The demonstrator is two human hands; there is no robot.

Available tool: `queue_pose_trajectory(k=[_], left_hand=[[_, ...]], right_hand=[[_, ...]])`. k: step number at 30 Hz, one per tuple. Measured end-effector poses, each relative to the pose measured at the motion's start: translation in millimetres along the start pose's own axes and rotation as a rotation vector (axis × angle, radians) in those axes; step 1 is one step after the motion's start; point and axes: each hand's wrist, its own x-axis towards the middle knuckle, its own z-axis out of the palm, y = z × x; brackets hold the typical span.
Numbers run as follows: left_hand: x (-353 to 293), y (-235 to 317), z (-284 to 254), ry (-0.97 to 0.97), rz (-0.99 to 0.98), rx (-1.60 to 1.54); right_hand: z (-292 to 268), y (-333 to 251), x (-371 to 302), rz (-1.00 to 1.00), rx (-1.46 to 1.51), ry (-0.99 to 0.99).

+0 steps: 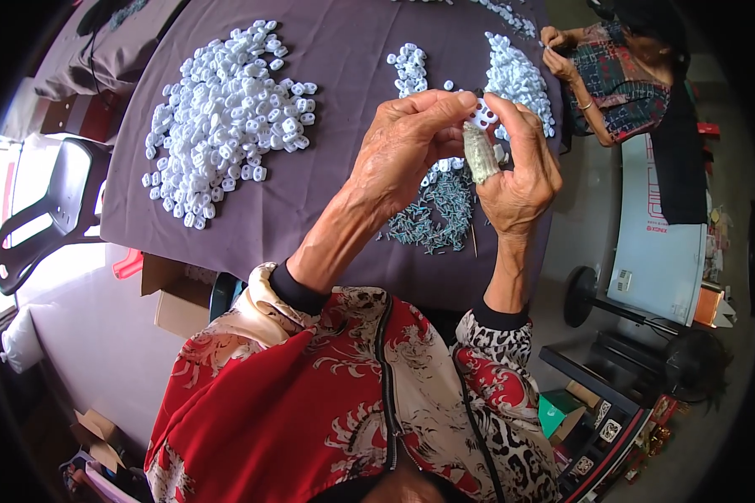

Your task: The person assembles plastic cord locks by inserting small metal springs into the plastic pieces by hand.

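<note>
Head view: our left hand (401, 138) and right hand (522, 172) together pinch a dark-spotted white piece (481, 114) over the cloth-covered table (340, 80); it lies between them, touching both, neither hand clearly nearer, and we cannot tell its long axis.

The left hand (394, 141) and right hand (522, 178) are holding a holed white piece (481, 115) above the desk (331, 189), where slender blue-grey pieces (436, 220) are lying heaped.
</note>
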Motion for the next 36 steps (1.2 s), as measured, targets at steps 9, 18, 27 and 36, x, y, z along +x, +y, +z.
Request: queue_pose_trajectory(k=[9, 18, 27, 36], left_hand=[[1.7, -0.9, -4.6, -0.073, 0.055, 0.068], [-3.2, 5.2, -0.5, -0.081, 0.119, 0.192], [-3.7, 7.2, -0.9, -0.060, 0.154, 0.324], [-3.2, 6.3, 2.0, -0.043, 0.128, 0.273]], right_hand=[[-5.1, 0.7, 1.1, 0.040, 0.044, -0.023], [-23.4, 4.3, 14.0, 0.310, 0.381, -0.093], [-21.0, 1.4, 13.7, 0.488, 0.399, -0.157], [-18.6, -2.3, 13.9, 0.452, 0.350, -0.076]])
